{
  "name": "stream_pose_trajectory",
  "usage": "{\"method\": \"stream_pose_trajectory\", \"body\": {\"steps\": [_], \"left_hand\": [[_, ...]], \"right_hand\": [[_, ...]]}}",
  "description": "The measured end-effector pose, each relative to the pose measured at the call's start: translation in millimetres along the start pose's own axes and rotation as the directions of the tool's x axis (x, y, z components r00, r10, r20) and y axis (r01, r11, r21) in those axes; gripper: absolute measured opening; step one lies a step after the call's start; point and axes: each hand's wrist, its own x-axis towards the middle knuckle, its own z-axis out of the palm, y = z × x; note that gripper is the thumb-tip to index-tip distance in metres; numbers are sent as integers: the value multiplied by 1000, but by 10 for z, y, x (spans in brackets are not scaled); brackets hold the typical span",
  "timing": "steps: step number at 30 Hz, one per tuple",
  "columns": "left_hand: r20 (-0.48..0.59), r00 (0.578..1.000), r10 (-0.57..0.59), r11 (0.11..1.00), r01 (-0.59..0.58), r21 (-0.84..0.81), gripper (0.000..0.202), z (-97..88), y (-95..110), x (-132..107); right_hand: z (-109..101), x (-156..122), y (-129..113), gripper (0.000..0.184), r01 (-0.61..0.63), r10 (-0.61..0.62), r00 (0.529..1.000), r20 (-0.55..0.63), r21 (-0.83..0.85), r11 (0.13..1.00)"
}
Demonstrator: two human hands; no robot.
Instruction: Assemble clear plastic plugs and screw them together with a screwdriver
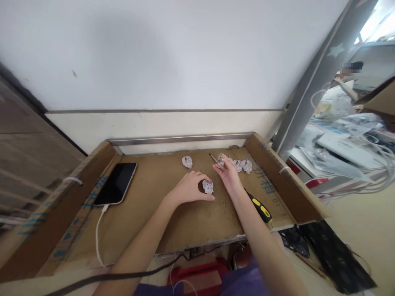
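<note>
My left hand (195, 187) is over the middle of the cardboard-lined tray, its thumb and index finger curled around a small white plug part (207, 187) with holes in its face. To its right, my right hand (230, 173) pinches a clear plug piece (220, 160). A thin dark-tipped rod (212, 157) sticks out beside that piece; whether it joins anything under the hand is hidden. Beneath my right forearm lies a screwdriver (261, 207) with a yellow and black handle, partly covered. More clear plug pieces (246, 165) stand just right of my right hand, and another plug piece (187, 161) lies to the left.
A phone (116, 183) with a white charging cable (98, 234) lies at the tray's left. Raised cardboard walls (284, 176) edge both sides. A black cable (135, 274) crosses in front. Behind stands a white panel (185, 53); at right is a cluttered table (342, 135).
</note>
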Motion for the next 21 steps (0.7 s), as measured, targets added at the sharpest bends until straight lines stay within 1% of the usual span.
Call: {"method": "stream_pose_trajectory", "body": {"steps": [1,2,5,6,7,9,10,11,14,16,18,20,21], "left_hand": [[-15,1000,3,999,-2,39,48,21,-10,2],[-39,999,2,998,0,66,45,35,-22,8],[-115,993,-24,994,37,107,24,44,-65,38],[-138,990,-33,993,49,110,24,43,-78,47],[-165,986,-38,992,57,114,28,45,-88,56],[-212,977,-36,989,65,136,44,61,-98,70],[-221,975,-32,986,67,155,48,73,-100,77],[-219,975,-33,982,73,177,47,87,-100,83],[-200,978,-67,975,106,195,33,101,-108,96],[-256,962,-96,979,137,149,30,74,-129,97],[-339,932,-128,985,159,65,30,27,-161,94],[-393,904,-166,986,153,-64,31,-11,-198,95],[-403,897,-183,981,137,-139,31,-20,-215,98]], "right_hand": [[-2,18,25,35,41,-42,999,-30,-36,999],[1,31,49,35,78,-82,995,-56,-78,994],[25,42,106,33,162,-185,979,-83,-223,961],[34,39,120,33,184,-212,974,-77,-272,945],[40,33,130,32,204,-236,969,-66,-321,925],[43,20,145,31,244,-286,957,-41,-413,877],[41,14,150,31,265,-311,950,-28,-454,851],[37,8,153,31,285,-335,942,-14,-492,823],[30,-27,152,31,341,-399,916,30,-582,738],[45,-72,147,32,377,-441,896,60,-628,681],[82,-135,141,32,416,-473,875,105,-663,622],[135,-204,140,31,456,-486,857,169,-686,567],[162,-235,141,31,475,-488,850,201,-693,542]]}}
